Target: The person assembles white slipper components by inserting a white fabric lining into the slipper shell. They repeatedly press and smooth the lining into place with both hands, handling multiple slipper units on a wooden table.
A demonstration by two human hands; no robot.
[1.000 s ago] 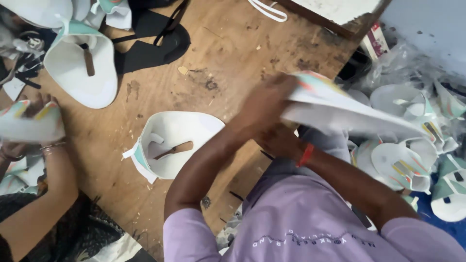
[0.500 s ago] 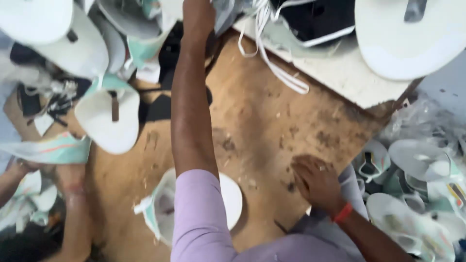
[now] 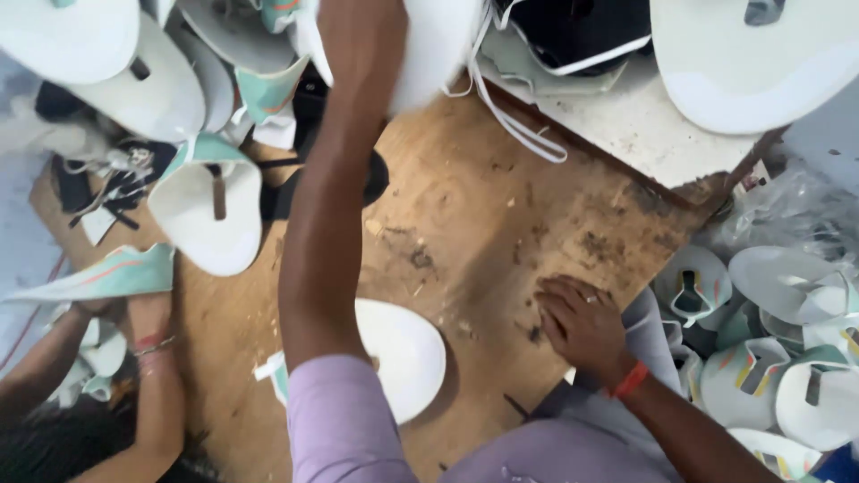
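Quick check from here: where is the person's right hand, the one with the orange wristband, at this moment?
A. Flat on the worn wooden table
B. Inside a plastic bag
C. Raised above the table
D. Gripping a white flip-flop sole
A: the right hand with the orange wristband lies palm down on the worn wooden table, holding nothing.

Bare wood at the centre of my bench (image 3: 474,224) lets a hand pass; white soles (image 3: 210,215) crowd the upper left, bagged soles (image 3: 769,367) block the lower right.

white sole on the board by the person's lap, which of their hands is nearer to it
Right. The right hand rests flat on the wooden board just beside the white sole; the left hand is stretched far up among the sandal pile.
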